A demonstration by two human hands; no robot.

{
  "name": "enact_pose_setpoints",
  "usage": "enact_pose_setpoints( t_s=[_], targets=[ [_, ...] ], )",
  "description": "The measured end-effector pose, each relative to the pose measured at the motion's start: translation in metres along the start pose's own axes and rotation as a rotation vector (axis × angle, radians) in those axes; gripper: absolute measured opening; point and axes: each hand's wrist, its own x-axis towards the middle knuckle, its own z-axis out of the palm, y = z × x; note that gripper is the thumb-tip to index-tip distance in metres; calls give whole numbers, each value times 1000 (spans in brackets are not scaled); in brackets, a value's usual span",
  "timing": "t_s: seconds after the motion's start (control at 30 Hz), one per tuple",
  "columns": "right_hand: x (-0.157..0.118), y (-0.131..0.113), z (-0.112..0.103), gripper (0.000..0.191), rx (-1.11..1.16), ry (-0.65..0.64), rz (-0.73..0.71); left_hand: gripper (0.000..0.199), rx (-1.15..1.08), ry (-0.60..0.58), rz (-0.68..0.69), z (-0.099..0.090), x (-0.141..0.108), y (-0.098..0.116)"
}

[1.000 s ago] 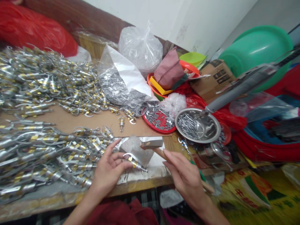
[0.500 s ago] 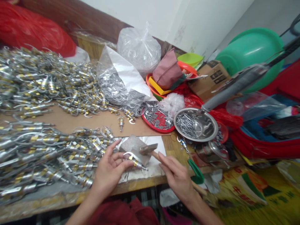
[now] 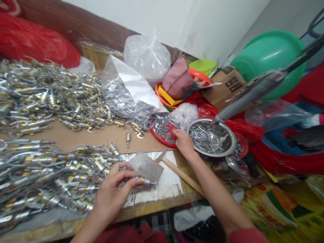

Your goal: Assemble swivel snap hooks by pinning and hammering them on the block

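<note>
My left hand (image 3: 116, 189) is closed, thumb and fingers pinching a small metal fitting (image 3: 146, 181), a silver cylinder with a yellow band and a thin tip. The fitting sits at the near edge of a grey metal block (image 3: 146, 168) on white paper. Just right of the block lies a hammer (image 3: 180, 173), its wooden handle slanting down to the bench edge. My right hand (image 3: 185, 145) is at the right side of a red tray (image 3: 162, 139) holding small flat metal pieces. Its fingers are drawn together; whatever is between them cannot be made out.
Similar fittings are heaped on the left (image 3: 50, 94). A steel bowl (image 3: 225, 148) of metal pins stands right of the tray. Behind are a clear bag (image 3: 149, 57) and a cardboard box (image 3: 225, 84). A grey pole (image 3: 250, 94) slants over the right side.
My right hand has let go of the hammer, now lying on the paper, and moved up to the red tray. My left hand still holds the fitting, slightly lower in view.
</note>
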Motion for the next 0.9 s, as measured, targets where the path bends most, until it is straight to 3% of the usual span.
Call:
enact_pose_setpoints(
  t_s=[0.13, 0.3, 0.43, 0.57, 0.67, 0.8, 0.9],
  targets=[
    [49, 11, 12, 24, -56, -101, 17, 9, -22, -54, 8, 0, 4, 3],
    [59, 11, 12, 25, -26, -99, 11, 8, -59, -105, -11, -2, 5, 5],
    [31, -17, -3, 16, 112, -19, -50, 9, -56, -103, -4, -3, 4, 4],
    [-32, -70, -13, 17, 340, 10, -164, 26, -54, -17, -48, -1, 2, 2],
    [-73, -99, -16, 15, 832, -11, -310, 37, -61, 6, -41, 0, 1, 1],
    [-88, -107, -16, 15, 1051, -63, -277, 36, -47, -4, 7, 1, 3, 3],
    [-87, -105, -14, 13, 1121, -59, -251, 22, -69, -46, 51, -1, 5, 6]
  ],
)
